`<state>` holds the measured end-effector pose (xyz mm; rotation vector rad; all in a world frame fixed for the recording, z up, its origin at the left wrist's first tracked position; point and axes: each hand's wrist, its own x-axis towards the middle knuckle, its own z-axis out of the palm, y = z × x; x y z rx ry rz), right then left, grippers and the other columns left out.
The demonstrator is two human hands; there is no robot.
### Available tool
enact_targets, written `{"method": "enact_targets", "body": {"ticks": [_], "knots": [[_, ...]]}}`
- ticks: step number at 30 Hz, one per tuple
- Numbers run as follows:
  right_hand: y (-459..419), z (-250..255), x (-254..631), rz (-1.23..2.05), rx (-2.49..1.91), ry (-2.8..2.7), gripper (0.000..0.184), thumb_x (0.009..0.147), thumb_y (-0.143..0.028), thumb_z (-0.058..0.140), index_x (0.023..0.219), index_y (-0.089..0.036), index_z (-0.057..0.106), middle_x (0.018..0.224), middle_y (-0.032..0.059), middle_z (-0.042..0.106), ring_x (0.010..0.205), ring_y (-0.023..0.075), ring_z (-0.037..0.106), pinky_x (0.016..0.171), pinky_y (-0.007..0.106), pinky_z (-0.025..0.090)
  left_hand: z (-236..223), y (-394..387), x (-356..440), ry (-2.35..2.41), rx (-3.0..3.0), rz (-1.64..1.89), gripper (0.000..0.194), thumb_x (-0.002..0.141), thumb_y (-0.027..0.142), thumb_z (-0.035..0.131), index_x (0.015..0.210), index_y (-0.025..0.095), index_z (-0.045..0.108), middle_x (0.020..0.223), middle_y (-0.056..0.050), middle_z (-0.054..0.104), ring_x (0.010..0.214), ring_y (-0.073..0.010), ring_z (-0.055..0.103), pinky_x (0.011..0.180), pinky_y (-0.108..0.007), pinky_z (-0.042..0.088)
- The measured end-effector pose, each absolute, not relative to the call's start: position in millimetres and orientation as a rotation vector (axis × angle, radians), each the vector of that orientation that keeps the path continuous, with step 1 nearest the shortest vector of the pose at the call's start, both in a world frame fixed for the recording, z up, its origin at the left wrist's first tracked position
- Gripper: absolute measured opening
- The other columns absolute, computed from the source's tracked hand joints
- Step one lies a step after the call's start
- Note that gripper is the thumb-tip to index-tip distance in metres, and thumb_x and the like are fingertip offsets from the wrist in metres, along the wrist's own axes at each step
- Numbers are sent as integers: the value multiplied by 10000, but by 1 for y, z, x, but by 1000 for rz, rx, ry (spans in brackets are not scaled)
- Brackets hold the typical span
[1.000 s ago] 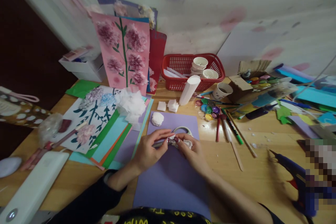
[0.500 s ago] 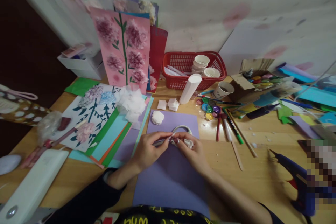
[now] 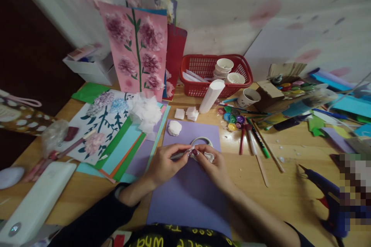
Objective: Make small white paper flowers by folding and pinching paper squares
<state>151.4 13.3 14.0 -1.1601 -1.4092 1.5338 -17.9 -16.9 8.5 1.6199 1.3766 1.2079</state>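
Above a purple sheet of paper (image 3: 188, 197), my left hand (image 3: 169, 164) and my right hand (image 3: 211, 162) meet fingertip to fingertip. Both pinch a piece of white tissue paper (image 3: 208, 157), whose crumpled end sticks out by the right hand's fingers. Most of it is hidden by my fingers. Just behind them a roll of tape (image 3: 202, 139) lies on the purple sheet, partly covered. A white scrunched tissue ball (image 3: 174, 127) rests on the sheet's upper left corner. Small stacks of white tissue squares (image 3: 191, 113) lie beyond the sheet.
Coloured papers and loose white tissue (image 3: 146, 112) lie left. A red basket (image 3: 188, 88) with paper cups and a white paper roll (image 3: 212, 95) stand behind. Paint pots (image 3: 232, 119), brushes and a green marker (image 3: 261, 141) lie right, with a blue glue gun (image 3: 324, 189) at far right.
Both hands stay in nearly the same place, with the fingertips shifting slightly on the tissue. The whole view has moved a little.
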Motion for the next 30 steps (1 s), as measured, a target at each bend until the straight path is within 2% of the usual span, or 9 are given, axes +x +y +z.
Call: {"method": "enact_targets", "body": {"ticks": [7,15,18,21,24,30], "knots": [[14,12,151,1464,-1155,-1466,226,825,-407,650,855,-192,713,795,49,699,735,194,617,695,307,482,9,-16,-18,1404,1607,1204,181,861,187,603,979,186,741,912,-36,784,792,-150,740,745,-213,592],[15,11,153,1440,-1110,-1547,231,849,-398,614,842,-187,706,791,52,715,763,202,640,720,308,491,9,-16,-19,1393,1454,1170,151,857,189,587,936,182,716,876,-26,773,770,-146,731,710,-199,565],[14,12,152,1444,-1128,-1546,228,837,-394,614,813,-181,691,734,38,676,655,170,588,622,274,456,9,-14,-19,1380,1284,1217,110,843,212,605,903,173,689,853,-33,766,763,-155,726,689,-205,553],[13,14,152,1456,-1155,-1528,200,812,-373,622,795,-178,661,648,1,587,539,126,474,523,240,371,8,-10,-19,1379,1162,1286,93,839,236,605,879,166,649,798,-31,750,740,-154,715,663,-206,539],[13,18,152,1491,-1157,-1510,174,799,-352,613,773,-181,625,612,-25,507,512,108,400,498,230,312,8,-5,-20,1380,1114,1331,107,836,253,591,892,163,604,767,-28,733,730,-155,710,669,-222,542],[14,20,152,1528,-1142,-1493,138,789,-320,597,755,-186,598,597,-42,447,513,103,340,486,227,264,6,0,-22,1416,1079,1432,164,834,242,594,953,188,495,729,2,691,670,-145,701,640,-227,531]]}}
